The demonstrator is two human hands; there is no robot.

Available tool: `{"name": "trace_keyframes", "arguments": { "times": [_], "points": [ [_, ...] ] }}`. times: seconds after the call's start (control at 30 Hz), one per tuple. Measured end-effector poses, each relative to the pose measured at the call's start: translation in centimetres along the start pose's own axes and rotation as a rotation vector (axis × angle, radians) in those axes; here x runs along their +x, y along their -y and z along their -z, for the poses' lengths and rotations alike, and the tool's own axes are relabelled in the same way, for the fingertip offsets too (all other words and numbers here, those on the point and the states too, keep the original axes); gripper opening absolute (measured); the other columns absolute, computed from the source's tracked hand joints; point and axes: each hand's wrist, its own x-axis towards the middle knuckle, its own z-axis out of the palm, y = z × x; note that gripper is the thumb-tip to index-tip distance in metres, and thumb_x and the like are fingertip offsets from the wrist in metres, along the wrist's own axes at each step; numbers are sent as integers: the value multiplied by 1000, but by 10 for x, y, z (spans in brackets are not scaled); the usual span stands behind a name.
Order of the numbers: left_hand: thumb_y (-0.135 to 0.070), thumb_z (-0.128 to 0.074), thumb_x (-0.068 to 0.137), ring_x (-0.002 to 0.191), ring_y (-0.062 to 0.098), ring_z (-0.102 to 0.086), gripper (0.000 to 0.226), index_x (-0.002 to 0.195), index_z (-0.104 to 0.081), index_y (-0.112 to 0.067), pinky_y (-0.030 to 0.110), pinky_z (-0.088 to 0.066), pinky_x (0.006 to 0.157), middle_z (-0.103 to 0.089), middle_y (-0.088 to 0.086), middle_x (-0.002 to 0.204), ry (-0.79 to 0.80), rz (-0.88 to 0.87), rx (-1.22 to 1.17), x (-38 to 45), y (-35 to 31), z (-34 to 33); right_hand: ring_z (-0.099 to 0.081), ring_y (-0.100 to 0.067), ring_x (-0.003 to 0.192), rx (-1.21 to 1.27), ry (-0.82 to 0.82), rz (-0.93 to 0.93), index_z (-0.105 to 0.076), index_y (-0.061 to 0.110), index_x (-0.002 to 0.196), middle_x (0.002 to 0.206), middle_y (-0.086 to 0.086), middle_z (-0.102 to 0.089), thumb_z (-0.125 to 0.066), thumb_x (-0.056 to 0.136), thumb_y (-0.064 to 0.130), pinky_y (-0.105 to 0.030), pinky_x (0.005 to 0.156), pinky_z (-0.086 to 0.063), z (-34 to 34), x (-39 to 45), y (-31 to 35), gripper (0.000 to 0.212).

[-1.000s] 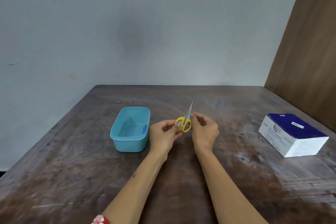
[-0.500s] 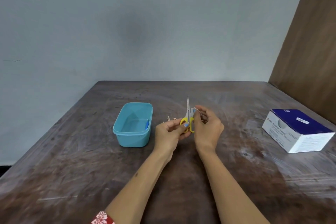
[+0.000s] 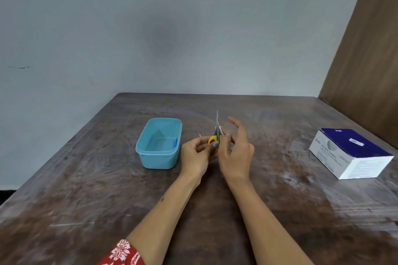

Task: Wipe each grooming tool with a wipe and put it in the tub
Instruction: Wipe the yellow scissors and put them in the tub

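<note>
Worn brown table (image 3: 215,211) against a grey wall (image 3: 172,28). Left hand (image 3: 197,153) grips yellow scissors (image 3: 216,133) upright beside the tub (image 3: 159,157); right hand (image 3: 235,153) pinches a wipe (image 3: 220,129) on the blades.

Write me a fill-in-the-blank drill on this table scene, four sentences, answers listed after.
1. The left hand grips the scissors by their ____ handles.
2. The scissor blades point ____.
3. The open tub, on the person's left, is coloured ____.
4. The box of alcohol swabs on the table has a dark ____ top.

Answers: yellow; upward; light blue; blue
</note>
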Motion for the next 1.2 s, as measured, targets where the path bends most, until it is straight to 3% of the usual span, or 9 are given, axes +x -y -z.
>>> {"name": "trace_keyframes", "arguments": {
  "times": [0.13, 0.2, 0.27, 0.33, 0.53, 0.77, 1.0, 1.2],
  "points": [
    [-2, -63, 84, 74, 10, -70, 15, 85, -67, -17, 21, -57, 61, -72, 2, 80, -1, 8, -5, 1, 2, 1, -69, -18, 84, 84, 68, -119, -37, 35, 124, 96, -4, -73, -50, 89, 9, -45, 76, -56, 1, 0, 4, 45],
    [-1, -63, 84, 76, 13, -70, 15, 85, -67, -15, 23, -57, 62, -72, 3, 80, -2, 27, -33, 3, 2, 2, -67, -9, 91, 92, 62, -114, -39, 31, 126, 103, 0, -72, -55, 89, 9, -31, 84, -55, 3, 1, 6, 46],
    [1, -62, 84, 74, 13, -70, 14, 85, -67, -12, 23, -58, 62, -72, 4, 78, 4, 41, -64, 4, 3, 3, -65, 2, 84, 106, 55, -102, -41, 26, 127, 101, 1, -72, -60, 89, 7, -9, 78, -49, 4, 2, 5, 47],
    [3, -61, 84, 72, 12, -70, 14, 84, -67, -10, 23, -57, 61, -72, 5, 76, 23, 47, -103, 5, 3, 3, -64, 4, 82, 150, 45, -104, -42, 24, 128, 98, 0, -72, -63, 87, 4, -2, 73, -45, 3, 3, 4, 51],
    [3, -62, 83, 74, 14, -70, 11, 87, -67, -6, 26, -59, 67, -72, 4, 74, 77, 50, -125, 9, 6, 4, -65, 3, 86, 235, -1, -117, -39, 22, 130, 91, 8, -66, -66, 83, -1, -7, 77, -48, 5, 5, 4, 58],
    [2, -62, 83, 74, 12, -71, 13, 91, -68, -6, 23, -58, 64, -73, 6, 79, 129, 78, -73, 8, 4, 6, -61, 7, 74, 192, 38, -141, -46, 20, 120, 80, 7, -67, -65, 86, 7, -1, 68, -40, 4, 8, -2, 41],
    [1, -63, 82, 73, 12, -71, 16, 96, -68, -4, 24, -59, 66, -73, 3, 77, 180, 90, 22, 4, 2, 6, -64, -2, 75, 285, -90, -159, -36, 19, 131, 80, 6, -68, -65, 86, 4, -9, 71, -49, 8, 12, 3, 55],
    [2, -63, 82, 71, 11, -70, 13, 93, -68, -4, 23, -59, 64, -72, 3, 75, 145, 87, -8, 6, -1, 7, -65, -1, 75, 230, 5, -176, -38, 19, 128, 78, 7, -67, -67, 85, 12, -22, 77, -54, 5, 10, 4, 52]
  ]
}}
